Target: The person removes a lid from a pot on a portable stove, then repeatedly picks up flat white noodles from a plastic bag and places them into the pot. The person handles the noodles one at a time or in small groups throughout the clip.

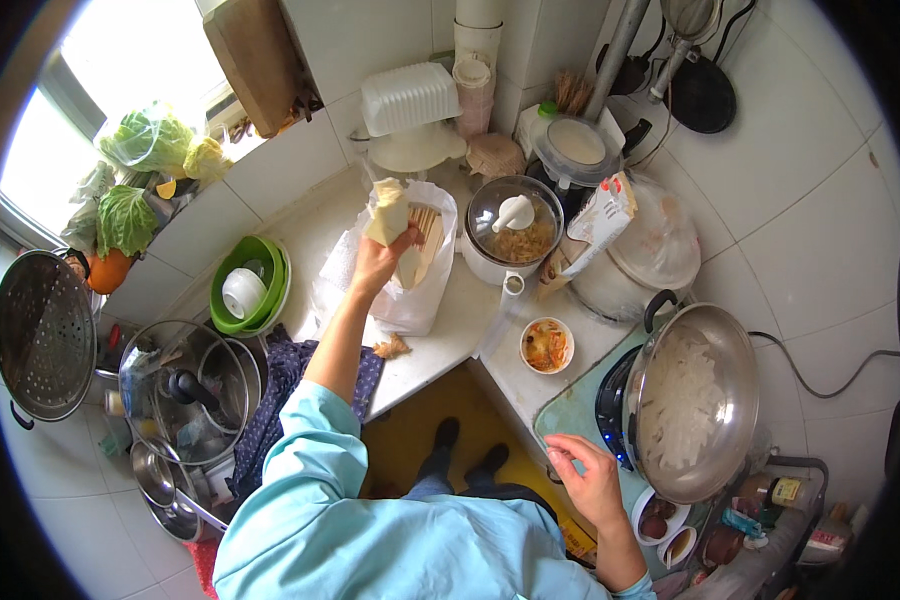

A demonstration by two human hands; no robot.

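My left hand grips a pale yellow, block-like piece whose exact kind I cannot make out. It is held over a white plastic bag with a bundle of thin, flat, tan sticks or strips inside. Over the front edge of the right-hand counter hovers my right hand, its fingers loosely bent and nothing visible in them. Beyond it, a steel wok holds pale, wet-looking pieces. The wok sits on a black induction cooker with blue lights lit.
A lidded white electric pot stands at the counter's corner. Nearby is a bowl of reddish food. Green basins hold a white bowl. A glass lid and dark patterned cloth lie left; small white bowls sit right.
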